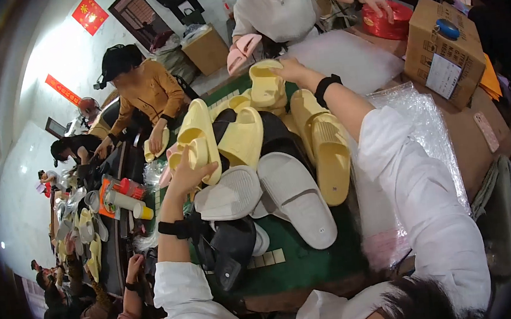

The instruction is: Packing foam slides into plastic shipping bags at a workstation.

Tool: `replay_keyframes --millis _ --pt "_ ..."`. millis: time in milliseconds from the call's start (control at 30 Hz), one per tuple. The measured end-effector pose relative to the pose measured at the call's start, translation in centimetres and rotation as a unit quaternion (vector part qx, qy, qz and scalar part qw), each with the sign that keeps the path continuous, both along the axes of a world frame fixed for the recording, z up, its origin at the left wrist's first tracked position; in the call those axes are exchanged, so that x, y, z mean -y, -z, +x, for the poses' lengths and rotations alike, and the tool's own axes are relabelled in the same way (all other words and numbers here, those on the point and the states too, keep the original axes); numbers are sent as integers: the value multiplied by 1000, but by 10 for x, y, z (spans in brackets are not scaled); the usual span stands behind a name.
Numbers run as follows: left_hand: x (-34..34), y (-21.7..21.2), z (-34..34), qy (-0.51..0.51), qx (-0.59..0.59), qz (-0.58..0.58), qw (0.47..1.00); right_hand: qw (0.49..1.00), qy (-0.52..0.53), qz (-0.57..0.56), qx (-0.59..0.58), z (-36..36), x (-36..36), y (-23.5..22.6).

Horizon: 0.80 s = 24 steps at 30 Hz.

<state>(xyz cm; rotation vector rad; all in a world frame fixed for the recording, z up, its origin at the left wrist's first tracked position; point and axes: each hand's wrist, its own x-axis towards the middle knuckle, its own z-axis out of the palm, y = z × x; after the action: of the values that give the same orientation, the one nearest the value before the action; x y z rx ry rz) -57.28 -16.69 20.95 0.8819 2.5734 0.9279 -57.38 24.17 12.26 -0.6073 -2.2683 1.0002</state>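
My left hand (190, 178) is closed on a pale yellow slide sandal (199, 125), held tilted at the left of a heap of footwear. Another yellow strap shows right by its fingers. Farther off, my right hand (291, 71) grips the edge of a second yellow slide sandal (266, 82) at the heap's far end. Between my hands lie a yellow sandal (246, 137), a white sandal (298, 195) and a deeper yellow pair (332, 159). Nearer me, a black sandal (234, 252) lies beside my left wrist. Overlapping pieces hide parts of the heap.
The pile covers a green table mat (313, 267). Clear plastic sheeting (415, 139) lies to the right, near a cardboard box (445, 52) and a phone (486, 131). Across the table a person holds pink sandals (242, 52); another co-worker (146, 96) works at left, near several cups (126, 198).
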Motion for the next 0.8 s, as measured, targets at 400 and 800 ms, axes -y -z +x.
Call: replay_keyframes --millis 400,800 --pt "-13 5 8 -140 -301 12 943 874 -265 4 407 178 26 3" --pt "-134 -36 -27 164 -437 -71 882 880 -181 374 231 202 93 21"
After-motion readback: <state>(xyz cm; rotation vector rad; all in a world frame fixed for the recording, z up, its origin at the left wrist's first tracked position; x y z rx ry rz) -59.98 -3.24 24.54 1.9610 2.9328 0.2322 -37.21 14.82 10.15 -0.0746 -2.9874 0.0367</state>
